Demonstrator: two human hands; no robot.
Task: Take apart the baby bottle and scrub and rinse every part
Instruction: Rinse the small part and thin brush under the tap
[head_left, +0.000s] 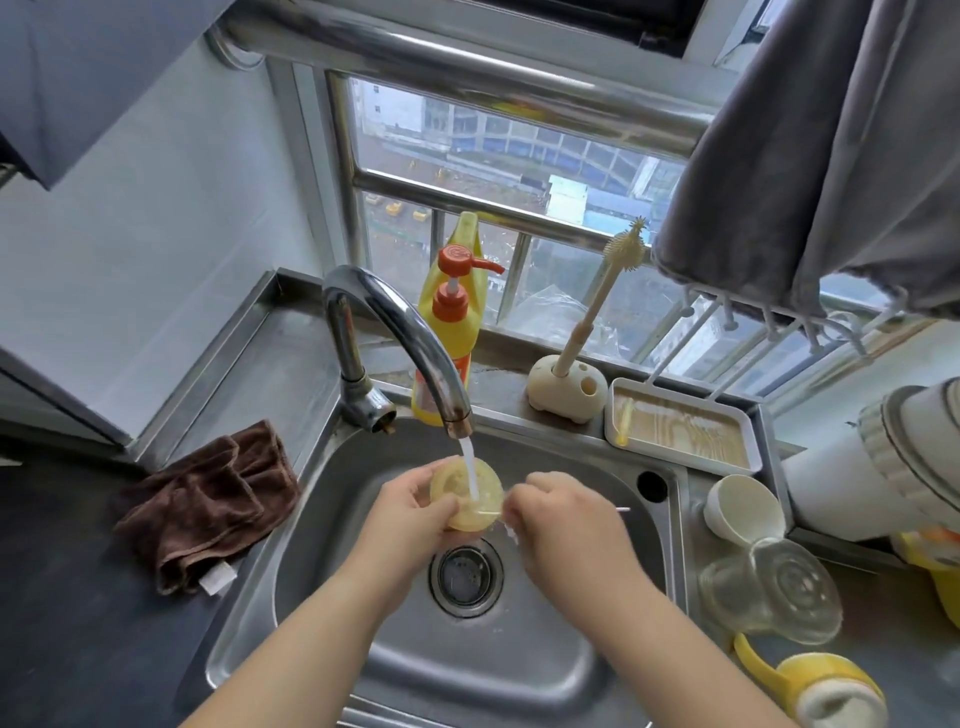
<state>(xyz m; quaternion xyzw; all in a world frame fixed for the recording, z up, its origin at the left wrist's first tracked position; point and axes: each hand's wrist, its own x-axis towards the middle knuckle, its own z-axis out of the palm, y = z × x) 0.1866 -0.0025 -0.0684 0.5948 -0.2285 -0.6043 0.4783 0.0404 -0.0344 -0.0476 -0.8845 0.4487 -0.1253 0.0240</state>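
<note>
— Presently, which step is in hand?

— A rinse, it would seem. A round, pale yellow teat (466, 493) is held under the stream from the tap (400, 338), above the drain of the sink (545, 670). It is gripped at its left edge by the left hand (410, 512), fingers curled round the rim.

— And the other hand?

— A thin brush (621, 510) is pinched in the right hand (558, 512); its fingers are closed narrowly on the stem, one end showing past the knuckles, the other lying against the teat's lower rim. What the bristles are doing cannot be told.

— Where are the other parts?

— On the counter to the right: a clear bottle (779, 587) lying on its side, a white cap (743, 506) behind it, and a yellow handled collar (826, 686) nearest the viewer. Whether these have been washed cannot be judged.

— What is called for next?

— Probably the teat must be turned under the water so every fold is flushed, then set down and another part taken up. A firm grip is needed, as wet silicone is likely to be slippery.
</note>
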